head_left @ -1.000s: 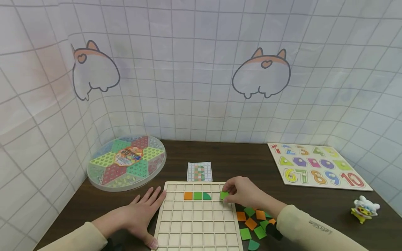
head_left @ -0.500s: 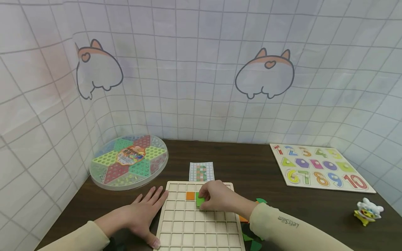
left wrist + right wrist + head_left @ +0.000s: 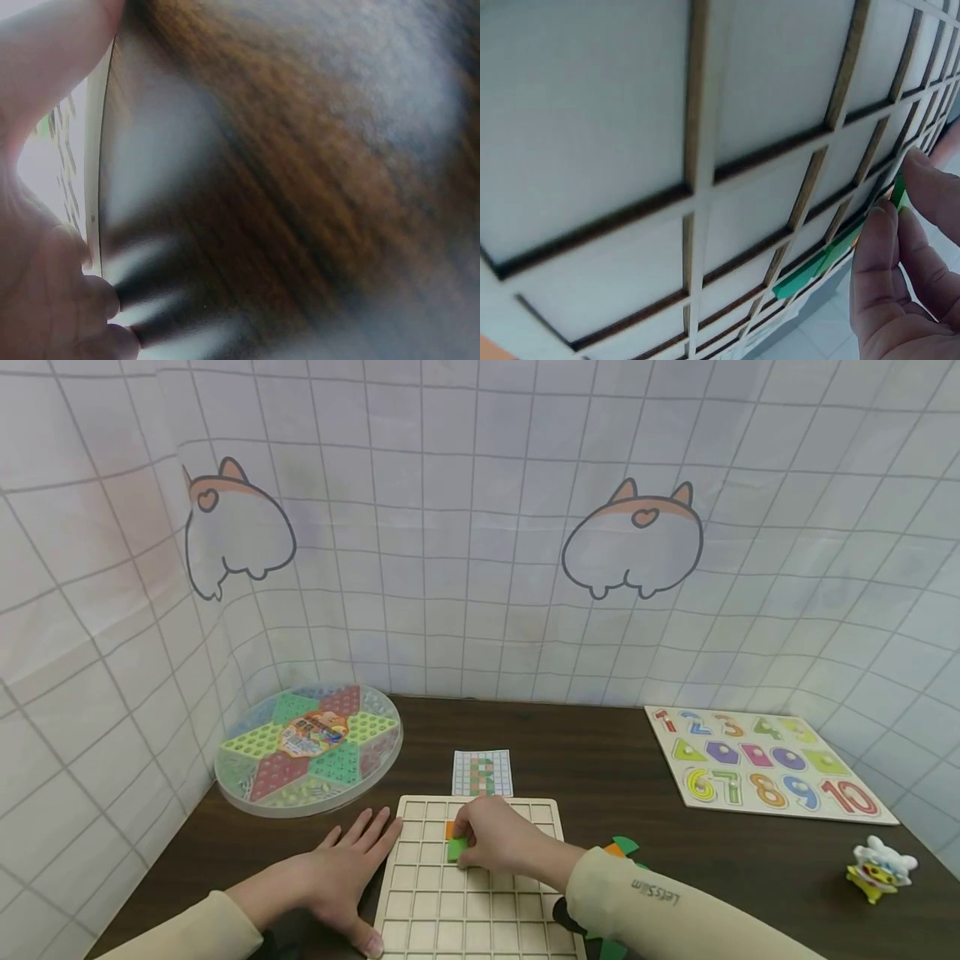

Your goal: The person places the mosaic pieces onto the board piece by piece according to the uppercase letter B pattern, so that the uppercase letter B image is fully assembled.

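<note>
In the head view my right hand (image 3: 502,839) pinches a green square tile (image 3: 456,850) over the wooden grid board (image 3: 453,906). The tile is just below an orange square tile (image 3: 450,829) set in the board's second row. Between thumb and fingers, an edge of the held green tile shows in the right wrist view, and a teal-green quarter-round tile (image 3: 799,279) lies in the grid nearby. My left hand (image 3: 341,872) lies with fingers spread along the board's left edge, thumb near its lower left side. Whether the held tile touches the board is unclear.
A small pattern card (image 3: 482,772) lies behind the board. Loose tiles (image 3: 625,844) lie right of it, partly hidden by my sleeve. A round Chinese checkers board (image 3: 311,752) stands back left, a number puzzle (image 3: 765,768) back right, a small figurine (image 3: 879,868) far right.
My right hand has carried the green tile leftward across the board, from its right side to below the orange tile. The left hand has stayed on the board's edge.
</note>
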{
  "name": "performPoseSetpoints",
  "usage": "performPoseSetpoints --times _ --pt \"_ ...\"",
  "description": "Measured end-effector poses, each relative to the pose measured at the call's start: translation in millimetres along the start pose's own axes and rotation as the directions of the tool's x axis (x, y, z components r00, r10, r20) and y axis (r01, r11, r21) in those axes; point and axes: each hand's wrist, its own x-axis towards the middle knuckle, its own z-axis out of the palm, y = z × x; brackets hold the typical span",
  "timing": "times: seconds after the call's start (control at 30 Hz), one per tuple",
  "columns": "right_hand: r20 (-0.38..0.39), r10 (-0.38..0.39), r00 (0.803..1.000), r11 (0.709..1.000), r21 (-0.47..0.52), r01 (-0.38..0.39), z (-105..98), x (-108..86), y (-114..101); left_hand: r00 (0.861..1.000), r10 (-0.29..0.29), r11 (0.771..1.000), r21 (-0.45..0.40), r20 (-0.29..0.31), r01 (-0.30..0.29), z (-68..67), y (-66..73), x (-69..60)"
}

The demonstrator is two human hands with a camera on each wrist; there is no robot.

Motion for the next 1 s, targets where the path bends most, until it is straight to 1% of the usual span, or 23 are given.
performPoseSetpoints --times 0.07,0.13,0.27,0.4,0.47,0.6,0.67,0.73,0.87,0.93,1.0 --pt "-0.003 -0.002 1.000 1.000 -0.010 0.002 1.7 0.4 -0.5 1.000 0.006 1.000 0.009 -0.014 -0.006 5.2 -6.9 3.6" --pt "-0.001 0.002 1.000 1.000 -0.009 -0.002 3.0 0.8 -0.9 1.000 0.009 1.000 0.012 -0.022 -0.009 7.9 -10.6 5.8" --pt "-0.004 -0.001 1.000 1.000 -0.021 0.001 4.1 2.3 -1.4 1.000 0.013 1.000 0.005 -0.025 -0.013 7.2 -9.9 4.9" --pt "-0.004 -0.009 1.000 0.999 -0.038 0.009 4.5 3.2 -1.9 1.000 0.012 1.000 0.000 -0.020 -0.012 0.9 -1.0 -0.4" --pt "-0.002 -0.013 1.000 0.999 -0.048 0.013 4.1 3.1 -2.1 1.000 0.007 1.000 -0.001 -0.005 -0.007 -4.5 5.9 -4.1" --pt "0.005 -0.002 1.000 0.999 -0.039 0.002 2.6 2.1 -3.1 1.000 -0.013 1.000 -0.005 0.013 0.013 -15.3 20.9 -12.6" --pt "0.003 0.007 1.000 1.000 -0.027 -0.007 2.5 1.6 -3.5 1.000 -0.021 1.000 -0.006 0.018 0.021 -17.1 23.5 -13.9" --pt "-0.004 0.015 1.000 1.000 -0.017 -0.015 3.0 1.5 -3.7 1.000 -0.023 1.000 -0.008 0.008 0.023 -14.8 20.7 -12.6" --pt "-0.021 0.018 1.000 1.000 -0.024 -0.018 5.1 2.6 -3.4 1.000 -0.009 1.000 -0.002 -0.001 0.009 -6.3 8.3 -5.7" --pt "-0.025 0.017 1.000 0.999 -0.035 -0.018 5.6 3.2 -3.3 1.000 -0.008 1.000 -0.005 0.002 0.008 -6.8 8.6 -5.9" --pt "-0.027 0.016 1.000 0.999 -0.043 -0.017 5.7 3.4 -3.6 1.000 -0.009 1.000 -0.006 0.009 0.009 -10.0 13.0 -8.5"
